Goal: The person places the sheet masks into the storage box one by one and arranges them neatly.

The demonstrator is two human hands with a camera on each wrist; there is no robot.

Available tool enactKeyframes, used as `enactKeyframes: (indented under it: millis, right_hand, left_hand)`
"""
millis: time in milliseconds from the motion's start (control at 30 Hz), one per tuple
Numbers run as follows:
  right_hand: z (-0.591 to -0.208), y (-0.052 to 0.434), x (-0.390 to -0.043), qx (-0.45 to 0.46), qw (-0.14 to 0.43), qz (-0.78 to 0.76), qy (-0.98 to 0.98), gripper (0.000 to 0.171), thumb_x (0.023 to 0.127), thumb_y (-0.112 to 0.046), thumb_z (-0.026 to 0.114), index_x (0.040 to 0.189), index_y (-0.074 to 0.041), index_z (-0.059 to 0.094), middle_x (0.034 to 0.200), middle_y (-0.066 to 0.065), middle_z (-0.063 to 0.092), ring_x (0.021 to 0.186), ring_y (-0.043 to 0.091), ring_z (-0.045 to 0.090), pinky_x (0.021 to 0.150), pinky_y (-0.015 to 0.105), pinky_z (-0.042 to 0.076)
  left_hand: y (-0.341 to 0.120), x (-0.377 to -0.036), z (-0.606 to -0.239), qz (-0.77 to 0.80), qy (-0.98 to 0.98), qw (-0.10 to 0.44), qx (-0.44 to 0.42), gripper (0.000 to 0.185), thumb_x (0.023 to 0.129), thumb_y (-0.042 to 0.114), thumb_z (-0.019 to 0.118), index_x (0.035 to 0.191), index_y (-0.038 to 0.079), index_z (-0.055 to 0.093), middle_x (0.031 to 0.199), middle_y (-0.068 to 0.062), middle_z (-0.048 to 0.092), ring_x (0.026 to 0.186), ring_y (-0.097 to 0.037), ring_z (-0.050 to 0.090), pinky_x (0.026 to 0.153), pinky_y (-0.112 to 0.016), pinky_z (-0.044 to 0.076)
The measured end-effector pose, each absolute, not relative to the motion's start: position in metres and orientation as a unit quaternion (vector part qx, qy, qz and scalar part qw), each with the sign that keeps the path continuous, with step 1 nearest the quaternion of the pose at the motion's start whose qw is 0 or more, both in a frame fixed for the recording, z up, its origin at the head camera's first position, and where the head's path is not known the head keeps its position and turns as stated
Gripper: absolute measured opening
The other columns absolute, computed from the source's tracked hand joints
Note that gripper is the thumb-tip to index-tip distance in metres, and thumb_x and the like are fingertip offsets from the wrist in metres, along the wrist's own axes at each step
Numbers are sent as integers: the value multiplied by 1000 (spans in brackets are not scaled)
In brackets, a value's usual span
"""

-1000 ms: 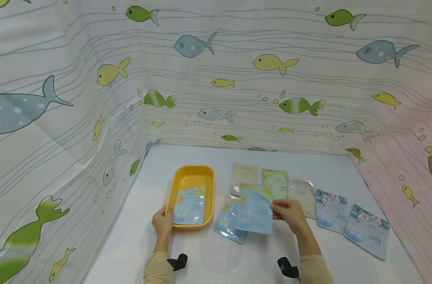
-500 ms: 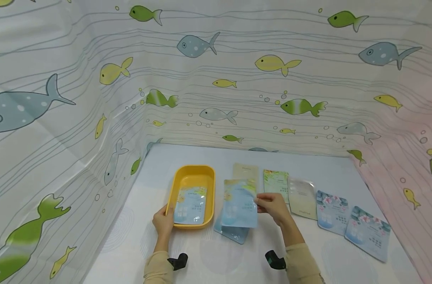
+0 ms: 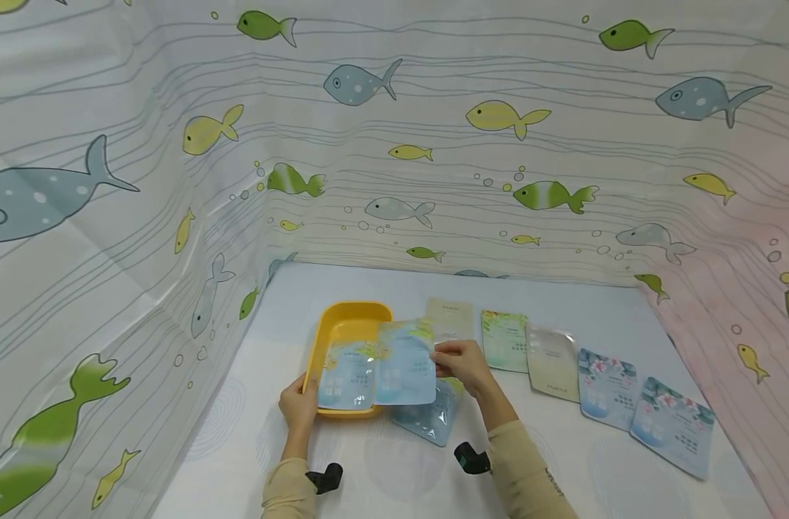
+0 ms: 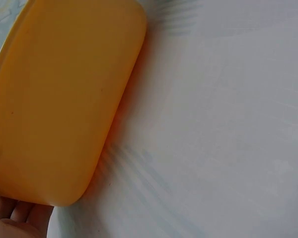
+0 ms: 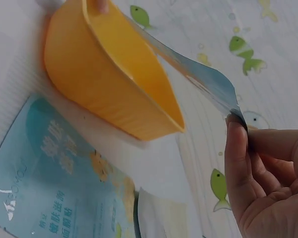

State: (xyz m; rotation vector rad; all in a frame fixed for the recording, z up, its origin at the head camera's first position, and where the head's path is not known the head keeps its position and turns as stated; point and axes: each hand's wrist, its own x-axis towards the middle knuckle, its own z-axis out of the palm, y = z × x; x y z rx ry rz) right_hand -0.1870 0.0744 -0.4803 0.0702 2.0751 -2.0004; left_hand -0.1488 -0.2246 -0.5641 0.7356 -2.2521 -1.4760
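My right hand (image 3: 462, 364) pinches the right edge of a blue sheet mask packet (image 3: 406, 367), held up over the right rim of the yellow tray (image 3: 359, 310). In the right wrist view the raised packet (image 5: 208, 79) bends between thumb and fingers. Another blue packet (image 3: 346, 378) lies inside the tray. At the tray's near left corner, my left hand (image 3: 298, 405) grips the rim with the thumb over it; its fingers (image 4: 20, 212) show under the rim in the left wrist view. A third blue packet (image 3: 433, 418) lies on the table, partly covered by the raised one.
Right of the tray lie a beige packet (image 3: 449, 313), a green packet (image 3: 504, 346), a second beige packet (image 3: 553, 367) and two flowered blue packets, one nearer (image 3: 671, 429), one farther (image 3: 606, 389). A fish-print curtain (image 3: 394, 173) surrounds the white table (image 3: 407, 479).
My right hand has carried the blue packet leftward from above the table packets to the tray's right rim. My left hand keeps its grip on the tray.
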Motion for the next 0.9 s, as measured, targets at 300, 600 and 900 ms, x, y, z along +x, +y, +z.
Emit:
enactKeyframes:
  millis: [300,600,900]
  right_hand:
    - [-491,40,-194,26,121,-693,711,25,85,5,62,107,16,61,80,14,68,55,11,62,58,28,57]
    - [-497,15,-197,26,131,-684,717,25,85,4,62,108,16,61,81,17,68,56,12,62,59,30,58]
    - [-511,-10,-203,27,146,-679,719,24,84,5,62,105,18,60,80,19,67,54,12,60,62,36,58]
  left_hand:
    - [-225,-149,-564,-518,-795,175,261,30,90,7,57,113,-11,61,112,-29,60,111,-43,55,93,-50,46]
    - [-225,-149,-564,-519,-795,170,264,30,90,7,57,114,-11,61,114,-29,59,112,-43,55,94,-50,45]
    - [-225,-149,-565,-519,-794,173,266,29,90,7,58,113,-12,61,112,-29,60,110,-42,56,92,-50,46]
